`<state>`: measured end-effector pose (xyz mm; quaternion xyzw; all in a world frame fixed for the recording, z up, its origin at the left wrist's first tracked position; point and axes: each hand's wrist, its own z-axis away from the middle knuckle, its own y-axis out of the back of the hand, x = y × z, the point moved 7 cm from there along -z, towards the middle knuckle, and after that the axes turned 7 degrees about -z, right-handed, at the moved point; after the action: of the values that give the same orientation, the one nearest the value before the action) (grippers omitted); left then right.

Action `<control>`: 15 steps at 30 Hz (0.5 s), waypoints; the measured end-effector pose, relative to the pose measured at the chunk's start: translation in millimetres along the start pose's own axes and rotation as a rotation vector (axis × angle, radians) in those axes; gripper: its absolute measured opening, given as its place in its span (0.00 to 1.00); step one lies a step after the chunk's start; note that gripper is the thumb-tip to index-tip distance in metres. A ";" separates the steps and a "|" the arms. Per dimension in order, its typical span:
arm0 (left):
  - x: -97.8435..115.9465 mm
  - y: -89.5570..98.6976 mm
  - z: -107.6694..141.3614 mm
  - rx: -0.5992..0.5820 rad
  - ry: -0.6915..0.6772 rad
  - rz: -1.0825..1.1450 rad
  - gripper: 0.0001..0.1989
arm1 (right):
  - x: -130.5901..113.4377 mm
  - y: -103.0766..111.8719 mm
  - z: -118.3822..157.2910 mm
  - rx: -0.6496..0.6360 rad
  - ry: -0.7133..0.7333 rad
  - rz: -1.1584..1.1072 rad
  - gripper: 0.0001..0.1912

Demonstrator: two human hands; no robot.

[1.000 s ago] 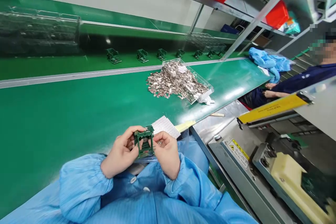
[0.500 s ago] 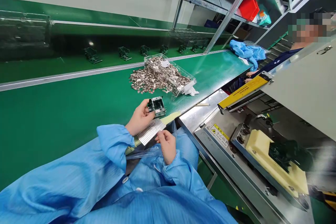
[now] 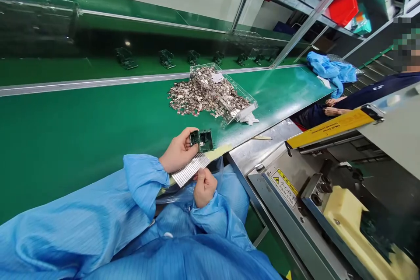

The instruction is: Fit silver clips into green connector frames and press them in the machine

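Note:
My left hand [image 3: 180,151] grips a small dark plastic part [image 3: 206,141] with open compartments, holding it above the front edge of the green bench. Below that part lies a sheet [image 3: 190,170] marked with a fine silvery grid, close under my left hand. My right hand [image 3: 205,187] is closed at the sheet's lower right corner, thumb against fingers; whatever it pinches is too small to make out. A yellow strip [image 3: 220,152] runs along the bench edge behind the sheet.
Many small metal pieces [image 3: 187,98] spill from a clear tray [image 3: 247,111] on the green bench [image 3: 98,131]. Several dark parts [image 3: 166,58] stand in a row at the back. To the right is a machine with a warning label [image 3: 284,187]. A co-worker [image 3: 387,87] sits beyond.
The dark part has turned in my left hand, its compartments now facing me more. My right hand has closed tighter and sits slightly lower. The view has swung a little left.

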<state>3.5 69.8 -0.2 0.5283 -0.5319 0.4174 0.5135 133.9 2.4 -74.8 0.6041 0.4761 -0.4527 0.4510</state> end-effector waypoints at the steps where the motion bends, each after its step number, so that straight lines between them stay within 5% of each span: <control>1: 0.2 0.3 0.0 0.002 0.001 0.000 0.18 | 0.9 1.9 -1.5 -0.029 0.014 0.024 0.27; 10: 1.6 1.3 -0.2 0.008 0.059 0.120 0.21 | 32.9 24.5 -19.7 -0.233 -0.120 0.224 0.17; 15: -3.5 -0.3 1.6 -0.006 0.104 0.246 0.23 | 9.2 45.7 -22.6 -0.261 -0.159 0.258 0.12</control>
<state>3.3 68.7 -3.9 0.4352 -0.5665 0.5026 0.4870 182.7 19.5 -74.5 0.5588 0.4123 -0.3717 0.6161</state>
